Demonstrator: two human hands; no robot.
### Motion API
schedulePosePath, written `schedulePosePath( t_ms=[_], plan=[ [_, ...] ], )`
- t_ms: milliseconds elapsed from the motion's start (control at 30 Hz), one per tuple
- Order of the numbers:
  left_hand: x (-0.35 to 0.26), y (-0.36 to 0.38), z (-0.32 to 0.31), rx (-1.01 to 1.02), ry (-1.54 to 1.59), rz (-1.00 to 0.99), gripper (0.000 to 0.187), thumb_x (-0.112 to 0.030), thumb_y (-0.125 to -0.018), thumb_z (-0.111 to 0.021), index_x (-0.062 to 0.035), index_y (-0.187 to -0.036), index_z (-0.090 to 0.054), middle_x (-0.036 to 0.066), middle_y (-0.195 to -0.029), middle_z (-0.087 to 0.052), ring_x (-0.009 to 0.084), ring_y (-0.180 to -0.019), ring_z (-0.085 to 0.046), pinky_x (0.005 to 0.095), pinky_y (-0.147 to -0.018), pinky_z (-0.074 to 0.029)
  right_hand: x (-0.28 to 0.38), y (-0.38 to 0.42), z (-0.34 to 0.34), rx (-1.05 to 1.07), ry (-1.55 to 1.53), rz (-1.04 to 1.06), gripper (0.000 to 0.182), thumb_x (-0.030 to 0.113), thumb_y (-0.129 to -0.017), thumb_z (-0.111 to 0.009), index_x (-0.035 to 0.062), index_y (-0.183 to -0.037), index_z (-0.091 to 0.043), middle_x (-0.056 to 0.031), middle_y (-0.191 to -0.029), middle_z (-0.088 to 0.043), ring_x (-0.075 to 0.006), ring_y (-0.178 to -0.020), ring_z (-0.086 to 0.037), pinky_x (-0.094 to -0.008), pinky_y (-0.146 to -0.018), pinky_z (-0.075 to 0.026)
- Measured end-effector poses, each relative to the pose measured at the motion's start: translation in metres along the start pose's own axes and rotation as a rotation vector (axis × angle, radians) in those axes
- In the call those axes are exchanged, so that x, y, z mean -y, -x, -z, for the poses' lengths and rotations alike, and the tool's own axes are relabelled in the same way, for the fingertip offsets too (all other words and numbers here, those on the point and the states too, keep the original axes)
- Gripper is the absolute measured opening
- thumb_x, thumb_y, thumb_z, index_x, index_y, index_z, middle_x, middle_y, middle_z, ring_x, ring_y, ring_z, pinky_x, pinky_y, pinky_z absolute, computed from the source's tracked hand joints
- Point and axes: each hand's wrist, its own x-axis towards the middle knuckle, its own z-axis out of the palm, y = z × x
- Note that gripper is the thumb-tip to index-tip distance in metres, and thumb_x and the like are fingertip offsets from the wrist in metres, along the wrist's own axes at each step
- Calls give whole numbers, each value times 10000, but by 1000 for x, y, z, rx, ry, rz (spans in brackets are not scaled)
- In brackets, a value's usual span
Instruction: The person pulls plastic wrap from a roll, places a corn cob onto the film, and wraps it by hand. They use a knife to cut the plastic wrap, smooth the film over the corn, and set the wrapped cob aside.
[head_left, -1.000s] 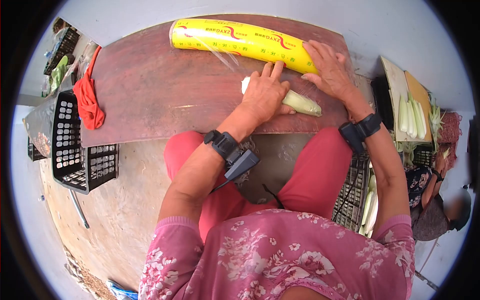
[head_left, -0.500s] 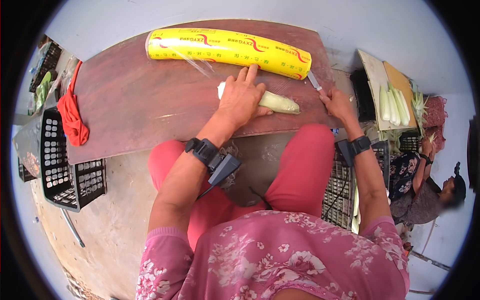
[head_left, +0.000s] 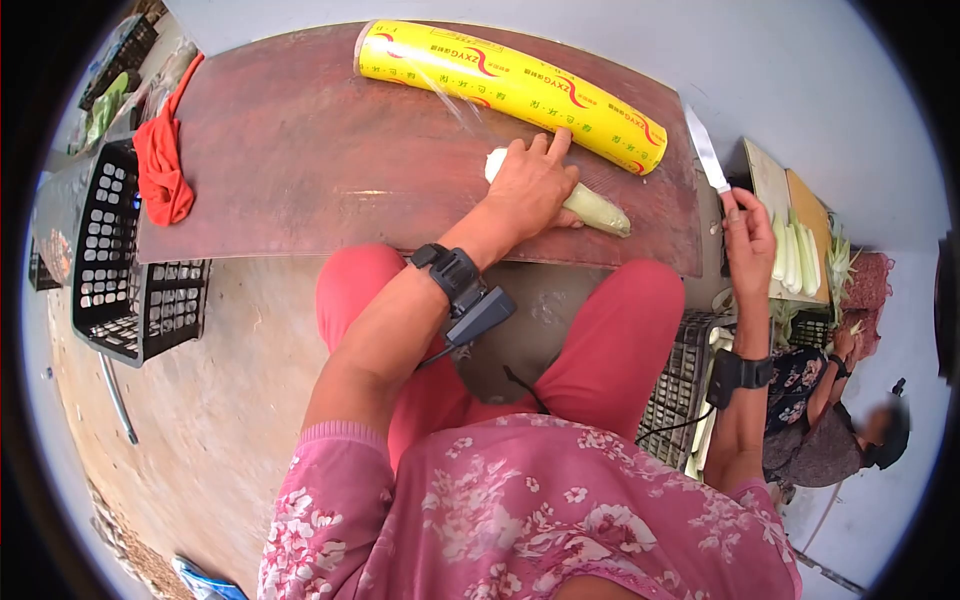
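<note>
A pale green vegetable (head_left: 597, 212), seemingly in clear film, lies on the reddish-brown table (head_left: 290, 150). My left hand (head_left: 531, 187) is over its middle, fingers wrapped across it and fingertips reaching toward the yellow film roll (head_left: 520, 90). A loose strip of clear film trails from the roll to the tabletop. Off the table's right edge, my right hand (head_left: 750, 235) is closed around the handle of a knife (head_left: 706, 148), whose blade points up and away from me.
Black crates stand at the left (head_left: 172, 305) and right (head_left: 672, 375). A red cloth (head_left: 162, 172) hangs over the table's left edge. Peeled pale vegetables (head_left: 796, 258) lie on a board at the right, near another person (head_left: 815, 445) working there.
My right hand has lifted the knife away from the end of the roll, to the right past the table edge. My left hand stays on the vegetable. The view has shifted slightly.
</note>
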Motion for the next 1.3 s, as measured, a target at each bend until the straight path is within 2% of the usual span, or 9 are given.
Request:
schedulePosePath(
  t_ms=[133, 233, 333, 433, 533, 833, 933, 1133, 1300],
  plan=[
    [0, 0, -4, -39, -9, -9, 488, -497, -710, -764, -104, -993, -702, 193, -1352, -470, 305, -1134, -512, 411, -878, -422, 120, -4, -21, 270, -71, 84, 230, 119, -944, -566, 53, -1141, -665, -9, -797, -645, -58, -691, -529, -234, -599, -420],
    [0, 0, -4, -47, -21, -2, 480, -503, -703, -770, -115, -979, -715, 170, -1308, -501, 299, -1108, -524, 410, -876, -420, 143, -28, -61, 395, 14, 292, 205, 111, -904, -580, 23, -1048, -698, -63, -818, -687, -105, -685, -575, -259, -617, -447],
    [0, 1, -3, -19, -6, -2, 467, -479, -714, -766, -102, -980, -692, 179, -1303, -496, 302, -1161, -501, 413, -878, -421, 167, -47, -90, 482, 300, 361, 221, 135, -862, -607, 9, -1013, -707, -137, -824, -700, -202, -695, -624, -314, -651, -479],
    [2, 1, -5, -34, 4, -17, 457, -464, -721, -765, -92, -972, -679, 184, -1272, -502, 305, -1181, -492, 414, -874, -421, 173, -59, -111, 587, 245, 339, 233, 170, -838, -629, 6, -978, -717, -193, -842, -688, -291, -732, -644, -368, -692, -495],
    [2, 1, -4, -37, 30, -18, 454, -463, -720, -766, -89, -960, -678, 180, -1240, -514, 305, -1175, -494, 412, -871, -419, 176, -64, -125, 581, 422, 305, 202, 181, -858, -645, 62, -1005, -718, -65, -783, -664, -144, -712, -610, -288, -684, -483],
    [1, 0, -8, -35, 22, -5, 484, -466, -707, -783, -91, -996, -679, 149, -1228, -521, 297, -1172, -495, 411, -868, -419, 179, -59, -142, 525, 545, 339, 244, 251, -852, -635, 76, -994, -728, -114, -868, -713, -234, -787, -669, -350, -726, -497],
    [3, -1, -10, -36, 28, -1, 513, -464, -701, -789, -98, -1042, -672, 143, -1226, -523, 294, -1169, -497, 415, -861, -423, 192, -51, -134, 532, 507, 338, 233, 163, -821, -651, 11, -980, -725, -230, -913, -688, -371, -861, -675, -422, -817, -513],
    [1, -1, -4, -9, 2, 15, 548, -449, -694, -799, -104, -1095, -657, 139, -1200, -561, 298, -1155, -511, 418, -855, -431, 178, -54, -146, 483, 516, 328, 234, 193, -860, -613, 29, -994, -713, -158, -861, -704, -285, -774, -663, -367, -735, -502],
    [2, -1, -11, -64, 8, 1, 564, -449, -694, -801, -109, -1119, -653, 136, -1162, -588, 290, -1141, -520, 410, -850, -431, 174, -57, -154, 496, 501, 340, 241, 170, -861, -603, 6, -1009, -701, -177, -875, -703, -292, -789, -673, -376, -739, -505]
  ],
)
